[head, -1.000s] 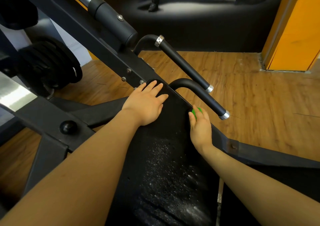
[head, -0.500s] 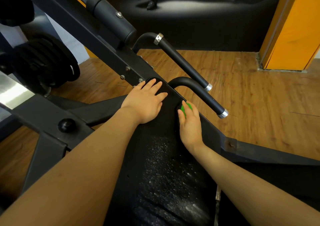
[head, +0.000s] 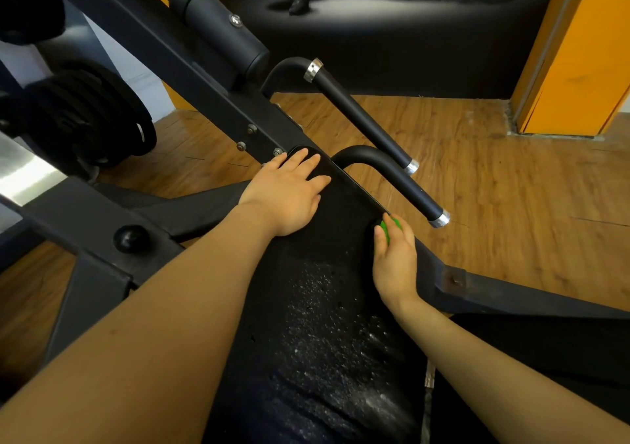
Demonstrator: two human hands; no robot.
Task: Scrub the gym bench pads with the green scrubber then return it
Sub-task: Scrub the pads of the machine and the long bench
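Note:
The black bench pad (head: 327,307) runs from the bottom of the view up to the machine frame, its lower half speckled with wet foam. My left hand (head: 288,193) lies flat on the pad's far end, fingers straight. My right hand (head: 395,259) grips the green scrubber (head: 387,229) at the pad's right edge; only a small green patch shows between my fingers.
Two black handle bars with chrome end caps (head: 439,218) stick out just beyond my right hand. The dark machine frame (head: 211,96) and a stack of weight plates (head: 85,116) stand to the left. Wooden floor (head: 511,188) spreads to the right, with an orange wall (head: 579,51) behind.
My right hand slid the scrubber left onto the pad, then back out to the pad's right edge. My left hand stayed flat on the far end.

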